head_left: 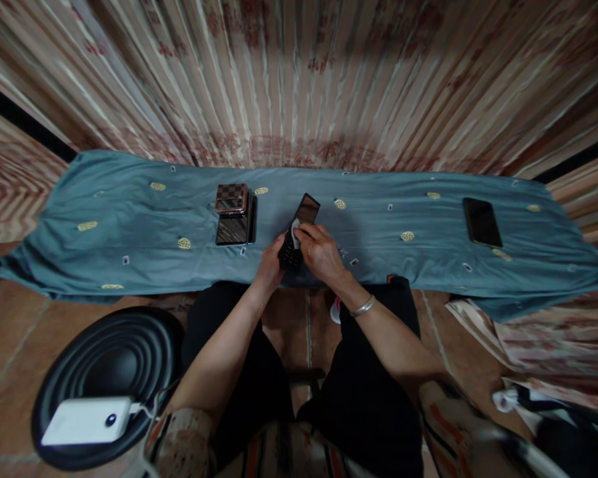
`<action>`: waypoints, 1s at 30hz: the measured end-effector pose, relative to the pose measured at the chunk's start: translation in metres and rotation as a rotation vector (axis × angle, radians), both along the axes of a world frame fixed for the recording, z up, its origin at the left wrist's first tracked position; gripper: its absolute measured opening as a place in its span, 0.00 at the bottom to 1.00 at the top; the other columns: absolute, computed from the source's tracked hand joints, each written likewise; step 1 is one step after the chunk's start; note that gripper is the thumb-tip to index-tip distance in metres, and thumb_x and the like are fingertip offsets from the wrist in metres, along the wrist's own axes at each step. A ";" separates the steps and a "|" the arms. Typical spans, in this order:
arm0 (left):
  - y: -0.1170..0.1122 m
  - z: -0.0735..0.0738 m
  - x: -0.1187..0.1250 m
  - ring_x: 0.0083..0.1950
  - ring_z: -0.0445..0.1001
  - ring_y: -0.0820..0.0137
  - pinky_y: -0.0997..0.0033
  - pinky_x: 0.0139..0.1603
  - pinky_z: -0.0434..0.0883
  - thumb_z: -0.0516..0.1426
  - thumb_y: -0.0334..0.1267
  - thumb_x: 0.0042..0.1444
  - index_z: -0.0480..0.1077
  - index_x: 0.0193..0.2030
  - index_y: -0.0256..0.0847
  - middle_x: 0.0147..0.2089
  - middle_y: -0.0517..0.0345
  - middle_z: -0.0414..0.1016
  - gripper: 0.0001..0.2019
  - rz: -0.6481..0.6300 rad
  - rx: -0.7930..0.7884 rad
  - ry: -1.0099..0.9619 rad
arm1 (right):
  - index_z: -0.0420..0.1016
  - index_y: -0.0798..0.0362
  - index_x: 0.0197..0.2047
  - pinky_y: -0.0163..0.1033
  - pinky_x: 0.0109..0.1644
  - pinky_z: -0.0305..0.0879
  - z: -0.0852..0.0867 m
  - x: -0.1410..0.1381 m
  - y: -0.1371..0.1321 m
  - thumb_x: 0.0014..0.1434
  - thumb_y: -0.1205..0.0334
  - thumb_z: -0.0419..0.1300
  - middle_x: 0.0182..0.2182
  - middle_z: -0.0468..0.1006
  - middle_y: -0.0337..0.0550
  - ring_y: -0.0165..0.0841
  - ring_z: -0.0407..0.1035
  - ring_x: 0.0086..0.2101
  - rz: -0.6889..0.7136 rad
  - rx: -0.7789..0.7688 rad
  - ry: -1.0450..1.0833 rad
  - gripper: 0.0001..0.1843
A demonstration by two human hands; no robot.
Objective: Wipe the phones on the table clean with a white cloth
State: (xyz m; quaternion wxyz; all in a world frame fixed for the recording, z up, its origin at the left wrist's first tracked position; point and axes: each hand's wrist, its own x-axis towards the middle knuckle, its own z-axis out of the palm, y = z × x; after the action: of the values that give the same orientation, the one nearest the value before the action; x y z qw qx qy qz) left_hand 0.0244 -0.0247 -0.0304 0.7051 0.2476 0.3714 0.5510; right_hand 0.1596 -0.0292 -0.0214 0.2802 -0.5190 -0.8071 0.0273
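Note:
An opened black flip phone (pixel 307 210), its keypad half toward me, is held at an angle above the cloth-covered bench. My left hand (pixel 270 263) grips the keypad half by its left edge, fingers closed. Over the phone's hinge area, my right hand (pixel 322 252) is closed on a small white piece (pixel 296 230) that looks like a wipe and touches the phone. Its fingertips are partly hidden. Left of the hands lies a group of dark, glossy phone-like devices (pixel 232 230), with a brown checked one (pixel 230 191) on top at the far end.
A teal cloth (pixel 369 259) with yellow pineapple prints covers the bench. A black smartphone (pixel 482 222) lies on its right part. A white power bank (pixel 87 421) with a cable rests on a round black stool (pixel 152 332) at lower left. Pleated curtains (pixel 299 86) hang behind.

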 end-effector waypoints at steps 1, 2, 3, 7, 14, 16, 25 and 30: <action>0.000 -0.001 0.000 0.54 0.77 0.65 0.67 0.60 0.69 0.61 0.39 0.58 0.79 0.40 0.36 0.43 0.54 0.82 0.09 -0.003 0.000 -0.003 | 0.76 0.56 0.59 0.52 0.61 0.68 0.000 0.000 0.000 0.69 0.70 0.47 0.54 0.76 0.57 0.44 0.68 0.52 0.000 0.002 0.000 0.22; 0.000 -0.001 0.000 0.54 0.77 0.65 0.67 0.59 0.69 0.61 0.40 0.59 0.79 0.40 0.36 0.43 0.54 0.82 0.10 -0.005 0.004 -0.007 | 0.76 0.56 0.59 0.52 0.61 0.68 0.000 -0.001 0.000 0.69 0.70 0.47 0.54 0.76 0.57 0.44 0.68 0.52 -0.002 0.009 0.000 0.22; 0.001 -0.002 0.000 0.53 0.77 0.65 0.68 0.58 0.69 0.60 0.40 0.59 0.79 0.41 0.35 0.42 0.54 0.82 0.10 -0.006 0.009 -0.010 | 0.76 0.57 0.59 0.52 0.61 0.68 0.000 -0.001 0.000 0.69 0.70 0.46 0.54 0.77 0.57 0.44 0.68 0.52 -0.003 0.017 0.001 0.23; 0.001 -0.003 0.000 0.49 0.78 0.67 0.69 0.55 0.70 0.61 0.42 0.59 0.79 0.40 0.35 0.40 0.54 0.81 0.11 0.003 -0.009 0.000 | 0.77 0.57 0.58 0.52 0.61 0.68 0.000 -0.005 -0.003 0.69 0.71 0.47 0.53 0.77 0.56 0.44 0.69 0.51 0.002 0.031 0.006 0.22; 0.003 0.001 -0.002 0.36 0.74 0.74 0.73 0.45 0.70 0.61 0.37 0.59 0.76 0.33 0.37 0.30 0.62 0.73 0.07 0.061 -0.066 -0.008 | 0.76 0.56 0.59 0.53 0.62 0.68 0.003 -0.014 -0.014 0.68 0.73 0.50 0.55 0.76 0.57 0.44 0.68 0.53 0.046 0.008 -0.019 0.22; 0.003 0.003 -0.002 0.33 0.72 0.75 0.74 0.42 0.70 0.60 0.36 0.60 0.75 0.31 0.37 0.29 0.62 0.72 0.07 0.078 -0.093 -0.027 | 0.77 0.55 0.59 0.53 0.62 0.68 0.004 -0.016 -0.017 0.67 0.73 0.49 0.54 0.77 0.56 0.44 0.68 0.53 0.053 0.017 -0.016 0.22; 0.004 0.009 -0.001 0.31 0.71 0.77 0.78 0.42 0.70 0.54 0.32 0.65 0.73 0.31 0.37 0.27 0.63 0.70 0.12 0.103 -0.148 -0.098 | 0.78 0.55 0.58 0.52 0.62 0.71 0.004 -0.021 -0.024 0.68 0.74 0.47 0.53 0.77 0.54 0.43 0.69 0.52 0.109 0.040 -0.023 0.23; 0.009 0.006 -0.006 0.30 0.71 0.77 0.78 0.40 0.71 0.55 0.36 0.66 0.73 0.33 0.38 0.29 0.63 0.71 0.11 0.051 -0.160 -0.109 | 0.78 0.56 0.56 0.52 0.62 0.70 0.008 -0.025 -0.030 0.68 0.72 0.47 0.52 0.78 0.55 0.42 0.70 0.51 0.154 0.015 -0.003 0.22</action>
State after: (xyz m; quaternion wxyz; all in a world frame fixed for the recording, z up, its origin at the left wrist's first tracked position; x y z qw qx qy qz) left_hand 0.0184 -0.0160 -0.0245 0.7275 0.1505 0.3814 0.5501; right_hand 0.1346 -0.0595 -0.0137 0.2801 -0.4532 -0.8452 0.0419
